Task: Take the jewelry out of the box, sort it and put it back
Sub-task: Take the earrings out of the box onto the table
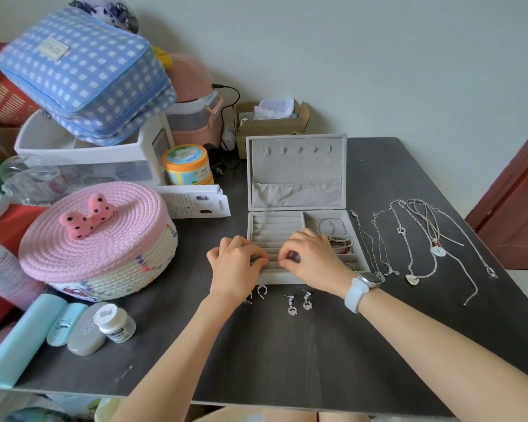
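Box: open grey velvet jewelry box (296, 178) mid-table, bangles inside right.
Hands: my left hand (237, 263) and right hand (310, 254) pinch at the ring slots; contents hidden.
Risk: anything small could slip, rolling toward the silver drop earrings (299, 301).
Beyond: silver chain necklaces (415, 239) could tangle.

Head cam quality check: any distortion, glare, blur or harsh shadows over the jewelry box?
Head view: wide-angle bend bows the table edges and tilts the blue gingham bag; light soft and even, only faint shadows under the left hand and right hand; no glare on the jewelry box; necklaces slightly soft, fine links hard to resolve.
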Demonstrator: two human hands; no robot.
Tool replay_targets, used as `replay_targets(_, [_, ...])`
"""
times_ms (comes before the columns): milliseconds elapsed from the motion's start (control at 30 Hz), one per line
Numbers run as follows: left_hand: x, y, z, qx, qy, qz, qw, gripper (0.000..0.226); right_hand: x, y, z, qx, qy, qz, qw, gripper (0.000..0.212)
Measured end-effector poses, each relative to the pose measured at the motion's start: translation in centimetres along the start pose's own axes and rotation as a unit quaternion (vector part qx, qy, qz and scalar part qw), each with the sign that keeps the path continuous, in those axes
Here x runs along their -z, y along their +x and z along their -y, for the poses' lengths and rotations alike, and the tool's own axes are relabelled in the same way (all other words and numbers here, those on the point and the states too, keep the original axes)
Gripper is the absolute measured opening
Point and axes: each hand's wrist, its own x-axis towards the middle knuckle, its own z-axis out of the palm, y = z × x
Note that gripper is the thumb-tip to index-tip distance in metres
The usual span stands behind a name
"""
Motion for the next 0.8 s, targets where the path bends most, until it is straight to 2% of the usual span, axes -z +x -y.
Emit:
replay_targets(133, [0.7, -1.5, -0.3, -0.022, -0.101, -0.05, 0.993, 0.009, 0.5, -1.8, -0.5, 0.009, 0.05, -0.086, 0.995, 0.009])
replay_targets(267, [0.8, -4.5, -2.1, -0.048, -0.156, -0.025, 0.986, 0.009, 1.0, -5.9, -1.4, 0.008, 0.096, -0.164, 0.982, 0.023])
replay_targets(367, [-0.5, -6.2, -3.3, -0.059, -0.158, 0.025, 0.985, 0.011, 0.7, -9.4, -2.7, -0.028, 0.085, -0.161, 0.983, 0.006])
replay_targets(467, [-2.0, -6.7, -4.8, -0.08, -0.142, 0.069, 0.984, 0.015, 0.6, -11.5, -3.8, -0.073, 0.05, -0.13, 0.988, 0.006])
replay_targets(567, [-3.2, -6.6, -6.1, -0.094, -0.127, 0.077, 0.984, 0.016, 0.8, -12.0, -4.4, -0.11, 0.036, -0.127, 0.985, 0.004])
replay_targets(800, [-4.8, -5.6, -7.4, -0.11, -0.084, 0.058, 0.989, 0.016, 0.5, -11.4, -4.6, -0.113, 0.011, -0.15, 0.982, 0.005])
